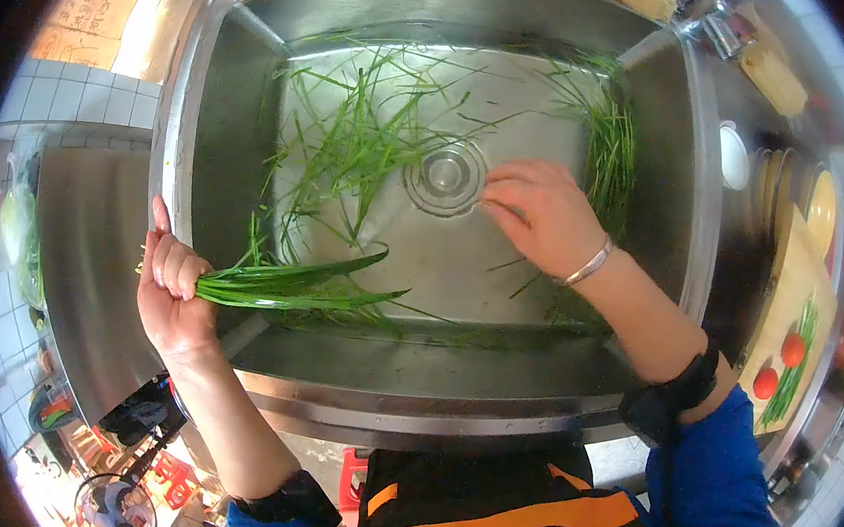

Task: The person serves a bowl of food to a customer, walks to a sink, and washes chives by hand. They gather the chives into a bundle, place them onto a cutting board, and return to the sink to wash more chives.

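Observation:
My left hand is closed around one end of a bunch of garlic chives, over the left front of a steel sink. The long green leaves point right across the basin. My right hand hangs over the basin just right of the drain, fingertips pinched together. Whether anything is between those fingertips, I cannot make out. Loose chives lie scattered on the left of the sink floor. Another heap of chives rests along the right wall.
On the right, a cutting board carries two tomatoes and some green stalks. Plates stand behind it. A metal faucet is at the back right corner. A steel counter adjoins the sink on the left.

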Demonstrator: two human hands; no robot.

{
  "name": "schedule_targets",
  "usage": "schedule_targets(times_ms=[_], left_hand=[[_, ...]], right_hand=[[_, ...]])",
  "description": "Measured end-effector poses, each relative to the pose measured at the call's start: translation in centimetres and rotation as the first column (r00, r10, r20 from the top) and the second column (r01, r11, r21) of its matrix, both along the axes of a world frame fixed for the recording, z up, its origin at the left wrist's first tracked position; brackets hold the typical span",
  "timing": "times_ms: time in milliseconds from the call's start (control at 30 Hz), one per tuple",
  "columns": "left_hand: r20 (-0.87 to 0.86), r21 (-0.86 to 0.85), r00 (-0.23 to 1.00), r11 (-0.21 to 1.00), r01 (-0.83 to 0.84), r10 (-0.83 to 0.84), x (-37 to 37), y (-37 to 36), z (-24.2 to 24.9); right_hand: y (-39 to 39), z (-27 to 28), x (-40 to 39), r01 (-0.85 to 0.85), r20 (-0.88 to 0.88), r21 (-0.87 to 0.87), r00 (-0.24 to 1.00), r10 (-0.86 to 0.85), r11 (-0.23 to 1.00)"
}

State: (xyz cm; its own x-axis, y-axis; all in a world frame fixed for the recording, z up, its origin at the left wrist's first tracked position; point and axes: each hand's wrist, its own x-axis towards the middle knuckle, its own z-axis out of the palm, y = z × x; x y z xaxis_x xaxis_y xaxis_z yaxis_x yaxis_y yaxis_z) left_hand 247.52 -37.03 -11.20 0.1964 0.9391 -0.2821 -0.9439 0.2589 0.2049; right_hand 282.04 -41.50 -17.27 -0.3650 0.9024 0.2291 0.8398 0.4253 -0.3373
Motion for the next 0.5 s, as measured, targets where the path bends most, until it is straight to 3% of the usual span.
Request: schedule_targets(times_ms=[33, 67, 133, 167, 200, 233, 267, 300, 333, 367, 433, 500], left_hand=[[-0.001, -0.001, 1.0, 1.0, 0.004, -0.004, 0.4, -0.1, 0.0], [-0.017, 0.029, 1.0, 0.999, 0.022, -0.022, 0.8, -0.3, 0.3], [-0.032, 0.056, 0.998, 0.997, 0.048, -0.046, 1.7, -0.5, 0.8], [-0.015, 0.064, 0.998, 0.996, 0.056, -0.055, 2.1, -0.5, 1.1], [0.004, 0.073, 0.998, 0.995, 0.064, -0.065, 2.5, -0.3, 1.3], [0.009, 0.076, 0.997, 0.994, 0.073, -0.074, 2.6, -0.2, 1.5], [0.042, 0.085, 0.995, 0.993, 0.087, -0.091, 2.7, -0.2, 1.6], [0.07, 0.098, 0.992, 0.99, 0.099, -0.107, 2.9, -0.2, 1.6], [0.092, 0.086, 0.989, 0.991, 0.104, -0.111, 2.8, -0.1, 1.7], [0.089, 0.084, 0.99, 0.991, 0.102, -0.11, 2.6, 0.0, 1.8], [0.133, 0.063, 0.983, 0.991, 0.118, -0.125, 2.5, -0.1, 1.8], [0.146, 0.062, 0.982, 0.991, 0.115, -0.123, 2.4, -0.2, 1.5]], right_hand=[[0.2, 1.0, -0.9, -0.004, -0.196, 0.004, 0.981, 0.004, 1.0], [0.2, 1.9, -1.9, 0.001, -0.195, 0.005, 0.981, 0.0, 1.0], [0.2, 3.1, -3.4, -0.121, -0.502, -0.184, 0.865, 0.013, 0.975], [0.3, 3.2, -4.1, -0.112, -0.498, -0.183, 0.867, 0.006, 0.977], [0.3, 3.3, -4.7, -0.249, -0.545, -0.427, 0.838, -0.028, 0.869], [0.4, 3.3, -5.1, -0.379, -0.581, -0.622, 0.81, -0.079, 0.685], [0.4, 3.0, -5.2, -0.372, -0.578, -0.623, 0.812, -0.084, 0.688], [0.4, 2.3, -5.1, -0.469, -0.619, -0.757, 0.739, -0.267, 0.456], [0.5, 1.8, -5.2, -0.576, -0.59, -0.796, 0.668, -0.453, 0.188], [0.4, 1.5, -5.3, -0.578, -0.592, -0.794, 0.667, -0.453, 0.186], [0.1, 1.0, -5.0, -0.758, -0.751, -0.613, 0.472, -0.462, 0.221], [-0.1, 0.6, -5.5, -0.777, -0.757, -0.598, 0.468, -0.457, 0.196]])
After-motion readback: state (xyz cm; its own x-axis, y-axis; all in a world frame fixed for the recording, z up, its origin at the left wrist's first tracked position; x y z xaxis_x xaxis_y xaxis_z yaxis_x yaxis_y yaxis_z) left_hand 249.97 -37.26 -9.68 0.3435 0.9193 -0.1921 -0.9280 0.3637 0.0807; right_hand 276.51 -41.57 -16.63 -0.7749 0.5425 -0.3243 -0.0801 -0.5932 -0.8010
